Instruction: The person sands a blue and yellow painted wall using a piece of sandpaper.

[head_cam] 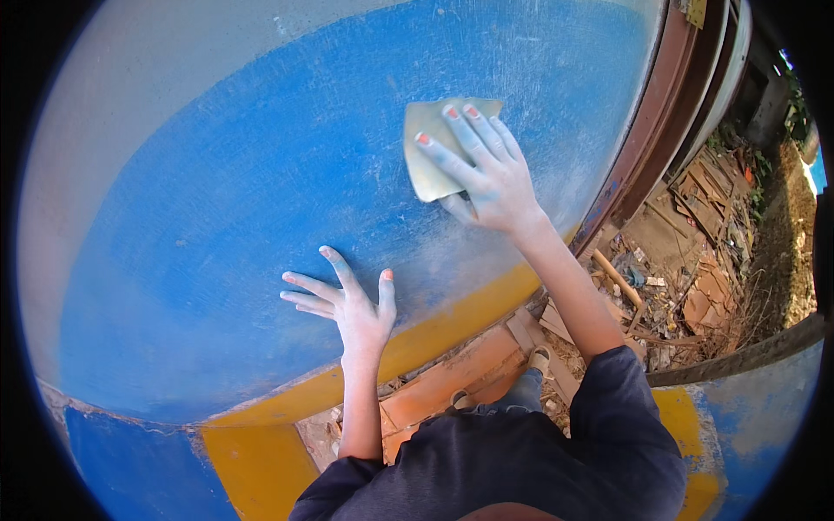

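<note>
A large blue painted wall (260, 169) stands before me, scuffed with whitish dust. My right hand (488, 169) presses a pale, flexible sheet (427, 150), perhaps sandpaper, flat on the upper right part of the blue paint. Its fingers lie over the sheet, and the thumb is by the lower edge. Lower and to the left, my left hand (355, 303) rests with spread fingers on the wall and holds nothing. Whitish and bluish dust coats both hands. A yellow painted band (456, 319) runs along the wall's lower edge.
A brown frame (635, 130) borders the wall at the right. Beyond it lie broken boards (707, 189), a wooden pole (616, 279) and scattered rubble. My feet stand by reddish slabs (449, 371) below. A blue and yellow wall (749, 404) is at the lower right.
</note>
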Demonstrator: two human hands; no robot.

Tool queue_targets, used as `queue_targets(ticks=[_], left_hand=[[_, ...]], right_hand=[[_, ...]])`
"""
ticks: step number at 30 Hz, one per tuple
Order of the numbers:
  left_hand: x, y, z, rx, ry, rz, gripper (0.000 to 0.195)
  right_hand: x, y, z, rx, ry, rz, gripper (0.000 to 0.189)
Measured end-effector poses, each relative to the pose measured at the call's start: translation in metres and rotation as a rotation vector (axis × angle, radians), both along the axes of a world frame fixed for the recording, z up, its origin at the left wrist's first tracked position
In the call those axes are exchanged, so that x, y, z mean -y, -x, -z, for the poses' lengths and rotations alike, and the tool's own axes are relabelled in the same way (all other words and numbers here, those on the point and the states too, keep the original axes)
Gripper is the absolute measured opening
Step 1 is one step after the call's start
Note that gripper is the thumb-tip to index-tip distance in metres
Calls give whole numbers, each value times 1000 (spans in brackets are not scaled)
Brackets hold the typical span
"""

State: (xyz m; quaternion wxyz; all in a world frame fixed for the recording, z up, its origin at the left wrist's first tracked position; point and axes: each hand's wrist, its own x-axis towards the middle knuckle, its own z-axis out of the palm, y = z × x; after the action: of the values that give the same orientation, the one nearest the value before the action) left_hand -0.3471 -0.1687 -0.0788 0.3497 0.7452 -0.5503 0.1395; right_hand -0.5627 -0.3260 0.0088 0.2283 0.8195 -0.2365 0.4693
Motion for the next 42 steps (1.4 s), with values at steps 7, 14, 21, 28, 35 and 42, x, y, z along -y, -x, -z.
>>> queue_targets(ticks=[7,14,21,28,35,42], left_hand=[[27,40,14,51,-78,76,96],[67,98,25,80,-125,112,94],[111,161,20,87,-100,149,87],[160,237,8,127,-106,93,88],[197,296,-3,56,-53,138,83],[211,311,6,90,49,72,78]], right_hand=[[-9,40,59,246,-345,-4,58],[19,43,104,822,-448,-10,50],[60,106,147,933,-413,-31,50],[100,185,123,572,-395,0,56],[148,250,28,36,-77,-116,56],[176,262,-62,-189,153,-329,57]])
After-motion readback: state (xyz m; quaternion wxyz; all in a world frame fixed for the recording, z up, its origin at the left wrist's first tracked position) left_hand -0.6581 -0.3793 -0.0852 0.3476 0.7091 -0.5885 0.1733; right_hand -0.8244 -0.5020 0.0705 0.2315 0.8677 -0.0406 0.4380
